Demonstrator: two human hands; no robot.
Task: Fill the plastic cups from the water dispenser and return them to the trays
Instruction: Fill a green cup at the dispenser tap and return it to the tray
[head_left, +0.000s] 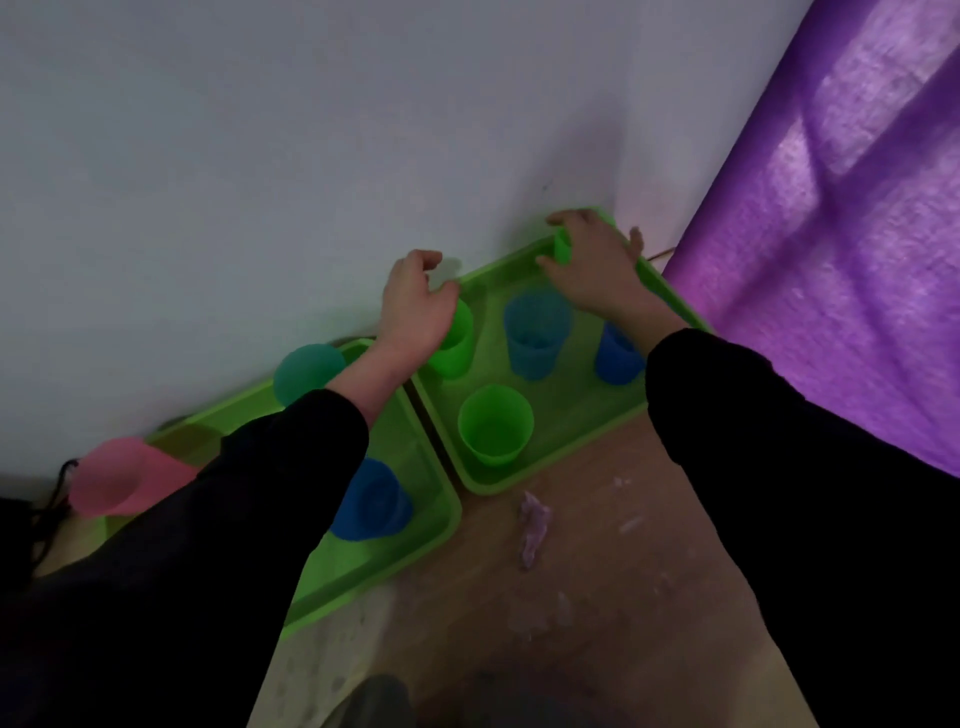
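Note:
Two green trays lie side by side against a white wall: the right tray (576, 415) and the left tray (415, 467). My right hand (597, 265) grips a small green cup (562, 247) at the right tray's far corner. My left hand (413, 306) rests over the rim of a green cup (457, 343) at that tray's left side, fingers loosely curled. Also in the right tray stand a light blue cup (535, 335), a dark blue cup (615, 356) and another green cup (496, 423). The left tray holds a teal cup (306, 369), a dark blue cup (371, 501) and a pink cup (119, 475).
A purple curtain (841, 218) hangs at the right, close to the right tray. The wooden floor (597, 571) in front of the trays has pale smears. Dark cords (52, 499) lie at the far left. No water dispenser is in view.

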